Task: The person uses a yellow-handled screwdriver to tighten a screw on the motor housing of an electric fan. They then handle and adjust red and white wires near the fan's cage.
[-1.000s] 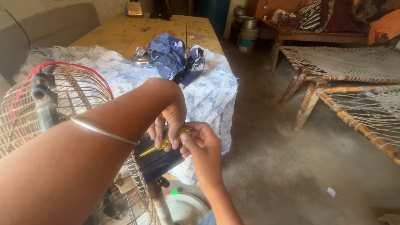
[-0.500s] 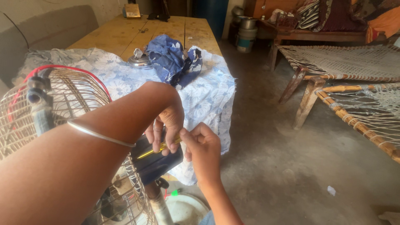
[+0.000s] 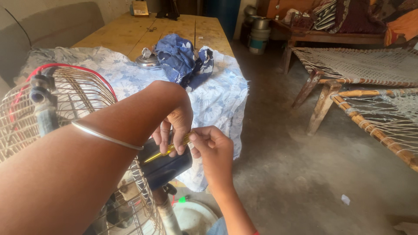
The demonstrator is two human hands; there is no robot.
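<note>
Soft, warm daylight fills the room, brightest on the pale floral cloth (image 3: 217, 100) and the wooden bench (image 3: 130, 35). Shadows are faint and diffuse on the concrete floor (image 3: 305, 174). The near forearm (image 3: 65, 174) looms large and slightly soft. Wide-lens bending curves the edges; there is no harsh glare.

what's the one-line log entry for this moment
left hand: fingers on yellow rod | right hand: pinching rod end | under: dark motor housing | beside: wire fan cage
</note>
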